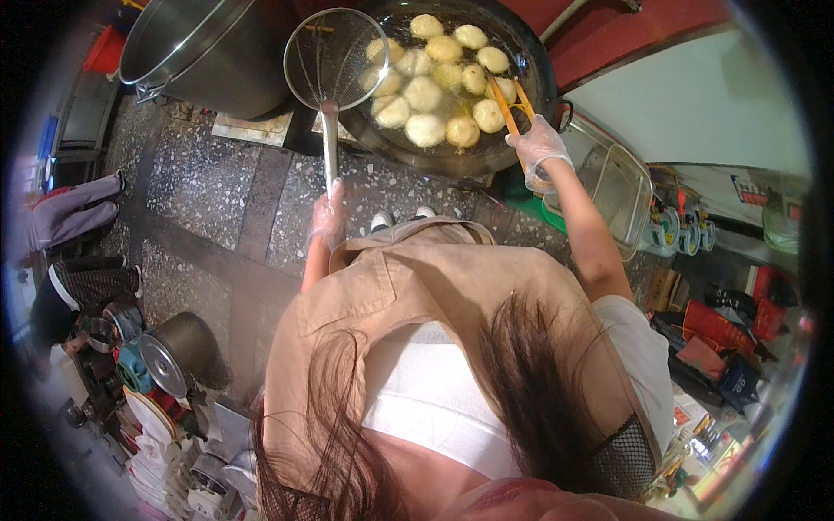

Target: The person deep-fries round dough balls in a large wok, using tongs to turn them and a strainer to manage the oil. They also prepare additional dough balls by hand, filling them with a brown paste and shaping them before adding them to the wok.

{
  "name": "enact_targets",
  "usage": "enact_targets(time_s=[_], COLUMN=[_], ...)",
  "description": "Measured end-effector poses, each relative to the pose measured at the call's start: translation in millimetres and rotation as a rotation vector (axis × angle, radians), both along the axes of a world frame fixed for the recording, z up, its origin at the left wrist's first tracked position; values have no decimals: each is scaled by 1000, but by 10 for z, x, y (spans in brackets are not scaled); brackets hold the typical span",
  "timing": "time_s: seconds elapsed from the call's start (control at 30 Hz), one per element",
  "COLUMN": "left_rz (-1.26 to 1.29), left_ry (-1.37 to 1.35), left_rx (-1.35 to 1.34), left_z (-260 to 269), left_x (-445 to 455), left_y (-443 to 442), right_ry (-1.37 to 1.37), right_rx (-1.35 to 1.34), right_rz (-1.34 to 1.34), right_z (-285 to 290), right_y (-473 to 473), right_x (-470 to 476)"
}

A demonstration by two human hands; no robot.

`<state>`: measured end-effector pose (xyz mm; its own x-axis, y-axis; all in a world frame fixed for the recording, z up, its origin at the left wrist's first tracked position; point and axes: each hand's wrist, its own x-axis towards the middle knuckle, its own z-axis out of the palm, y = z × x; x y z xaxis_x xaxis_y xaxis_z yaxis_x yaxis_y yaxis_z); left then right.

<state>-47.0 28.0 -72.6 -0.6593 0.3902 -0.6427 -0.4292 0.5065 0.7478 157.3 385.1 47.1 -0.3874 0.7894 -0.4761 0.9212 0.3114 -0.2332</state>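
Observation:
My left hand (329, 218), in a clear plastic glove, grips the metal handle of a round wire-mesh skimmer (330, 143). The skimmer's mesh bowl overlaps the left side of a large dark wok (417, 159) in my view; I cannot tell whether it touches the wok. Several pale golden dough balls (422, 93) float in the wok's oil. My right hand (542, 146), gloved the same way, holds long wooden tongs (505, 104) with a yellow crosspiece. Their tips reach among the dough balls on the right, and whether they pinch one cannot be made out.
A tall steel pot (215, 58) stands left of the wok. Right of it lies a rectangular metal tray (603, 189), with a green container edge (552, 215) beside it. Two other people's legs (85, 202) show at left. A lidded pot (189, 352) stands lower left on the terrazzo floor (189, 189).

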Motion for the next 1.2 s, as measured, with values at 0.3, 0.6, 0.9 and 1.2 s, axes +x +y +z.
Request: enact_targets(time_s=[0.3, 0.6, 0.9, 1.2], left_rz=[26, -8, 10, 77], left_ry=[4, 25, -73, -41], left_rx=[42, 32, 33, 95], left_z=[-15, -5, -64, 18], left_x=[43, -7, -38, 52], left_y=[18, 3, -15, 30], right_ry=[-137, -125, -67, 163], right_rx=[169, 92, 248, -276], right_rz=[191, 182, 255, 102], right_z=[-87, -25, -255, -454], right_y=[-241, -126, -119, 524], right_x=[-35, -238, -766, -766])
